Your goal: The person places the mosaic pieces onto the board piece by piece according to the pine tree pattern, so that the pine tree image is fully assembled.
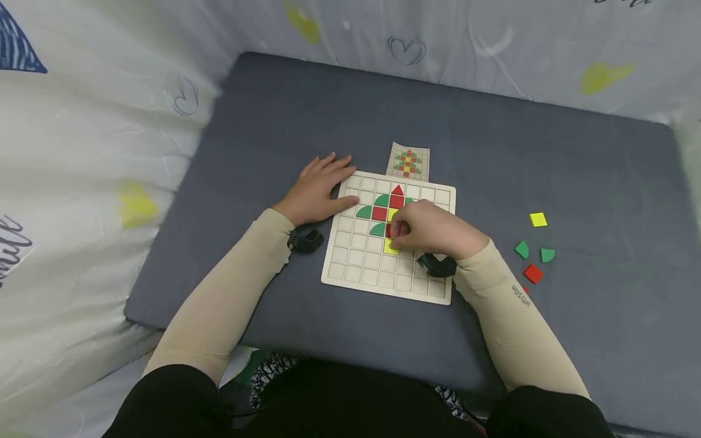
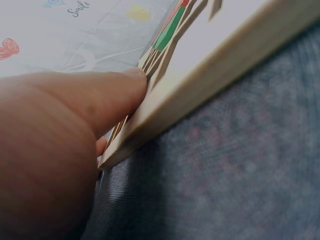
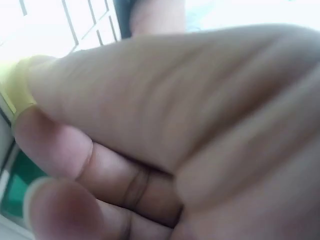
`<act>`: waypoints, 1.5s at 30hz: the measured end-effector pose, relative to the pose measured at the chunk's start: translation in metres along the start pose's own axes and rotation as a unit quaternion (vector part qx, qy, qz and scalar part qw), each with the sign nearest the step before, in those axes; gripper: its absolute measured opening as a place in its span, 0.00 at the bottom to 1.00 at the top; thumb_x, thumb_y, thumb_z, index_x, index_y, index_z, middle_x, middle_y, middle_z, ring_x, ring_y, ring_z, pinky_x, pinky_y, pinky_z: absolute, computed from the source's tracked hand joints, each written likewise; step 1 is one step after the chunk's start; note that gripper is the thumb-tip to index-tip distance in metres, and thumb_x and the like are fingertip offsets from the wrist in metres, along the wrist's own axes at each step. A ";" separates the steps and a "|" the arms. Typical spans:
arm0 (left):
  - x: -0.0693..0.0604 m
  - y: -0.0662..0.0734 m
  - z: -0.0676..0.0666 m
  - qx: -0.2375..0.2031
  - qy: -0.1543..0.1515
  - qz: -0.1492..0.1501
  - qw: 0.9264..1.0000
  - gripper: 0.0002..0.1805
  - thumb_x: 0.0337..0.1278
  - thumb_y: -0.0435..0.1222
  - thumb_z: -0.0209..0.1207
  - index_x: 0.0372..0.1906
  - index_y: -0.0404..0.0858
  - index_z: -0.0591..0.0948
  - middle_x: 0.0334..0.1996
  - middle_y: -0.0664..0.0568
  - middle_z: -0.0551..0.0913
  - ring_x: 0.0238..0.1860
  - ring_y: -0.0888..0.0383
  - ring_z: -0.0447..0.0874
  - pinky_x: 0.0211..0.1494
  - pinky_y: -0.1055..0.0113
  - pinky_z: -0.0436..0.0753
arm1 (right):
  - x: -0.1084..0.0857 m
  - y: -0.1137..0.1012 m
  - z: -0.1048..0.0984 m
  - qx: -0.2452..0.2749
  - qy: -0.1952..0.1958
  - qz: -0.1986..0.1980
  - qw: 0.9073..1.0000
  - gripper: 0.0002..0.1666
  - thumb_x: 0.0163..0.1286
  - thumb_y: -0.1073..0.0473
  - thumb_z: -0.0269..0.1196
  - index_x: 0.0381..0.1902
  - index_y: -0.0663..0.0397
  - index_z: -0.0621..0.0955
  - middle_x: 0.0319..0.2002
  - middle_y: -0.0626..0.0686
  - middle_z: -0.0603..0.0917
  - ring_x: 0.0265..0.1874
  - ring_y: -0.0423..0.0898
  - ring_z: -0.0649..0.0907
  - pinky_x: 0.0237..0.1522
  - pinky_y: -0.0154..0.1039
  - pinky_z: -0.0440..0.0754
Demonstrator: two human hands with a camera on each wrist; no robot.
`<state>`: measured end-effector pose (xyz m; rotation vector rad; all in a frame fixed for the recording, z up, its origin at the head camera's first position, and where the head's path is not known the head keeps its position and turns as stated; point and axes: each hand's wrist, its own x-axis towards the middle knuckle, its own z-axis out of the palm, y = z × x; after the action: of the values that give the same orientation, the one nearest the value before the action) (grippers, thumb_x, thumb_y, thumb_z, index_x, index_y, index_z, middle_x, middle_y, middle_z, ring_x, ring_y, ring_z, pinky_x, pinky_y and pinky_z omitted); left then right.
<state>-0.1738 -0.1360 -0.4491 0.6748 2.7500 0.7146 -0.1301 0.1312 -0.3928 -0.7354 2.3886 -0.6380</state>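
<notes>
A wooden grid board (image 1: 350, 272) lies on the table, partly filled with coloured tiles. Thumb and index finger of my right hand (image 1: 435, 230) pinch a yellow square tile (image 1: 390, 246) at a cell in the board's middle column; the right wrist view shows the yellow tile (image 3: 14, 85) at the thumb tip. Above it are red squares (image 1: 379, 213), green quarter-round tiles (image 1: 378, 229) and a red triangle (image 1: 397, 190). That hand covers some tiles to the right. My left hand (image 1: 317, 190), fingers extended, rests at the board's upper left edge, its thumb (image 2: 115, 92) on the surface.
A pattern card (image 1: 408, 163) with a small tree design lies against the board's far edge. To the right are a loose yellow square (image 1: 538, 219), two green quarter-rounds (image 1: 547, 255) and a red square (image 1: 533, 274). Another red piece (image 1: 526, 290) is partly hidden by the right sleeve.
</notes>
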 end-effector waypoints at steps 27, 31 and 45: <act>0.006 -0.006 0.000 0.003 0.008 0.013 1.000 0.42 0.73 0.60 0.59 0.82 0.45 0.65 0.84 0.50 0.56 0.86 0.49 0.41 0.87 0.51 0.35 | -0.069 0.046 -0.022 0.004 0.079 0.092 0.993 0.08 0.70 0.56 0.72 0.39 0.55 0.85 0.29 0.49 0.84 0.28 0.45 0.79 0.33 0.41 0.78; 0.008 -0.007 -0.001 0.002 0.010 0.016 1.000 0.42 0.73 0.60 0.59 0.82 0.45 0.65 0.84 0.50 0.56 0.86 0.49 0.41 0.87 0.50 0.35 | -0.081 0.054 -0.023 -0.002 0.093 0.102 0.990 0.08 0.70 0.57 0.72 0.40 0.55 0.85 0.28 0.49 0.83 0.22 0.45 0.78 0.27 0.40 0.77; 0.006 -0.011 0.001 0.005 0.009 0.006 1.000 0.42 0.73 0.60 0.59 0.82 0.45 0.65 0.84 0.51 0.56 0.86 0.50 0.41 0.87 0.51 0.35 | -0.118 0.083 -0.014 0.012 0.104 0.150 0.983 0.12 0.70 0.54 0.73 0.43 0.56 0.84 0.31 0.49 0.84 0.26 0.44 0.80 0.29 0.39 0.78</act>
<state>-0.1825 -0.1413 -0.4561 0.6912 2.7694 0.7137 -0.0857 0.2693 -0.3871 -0.2996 2.6058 -0.6398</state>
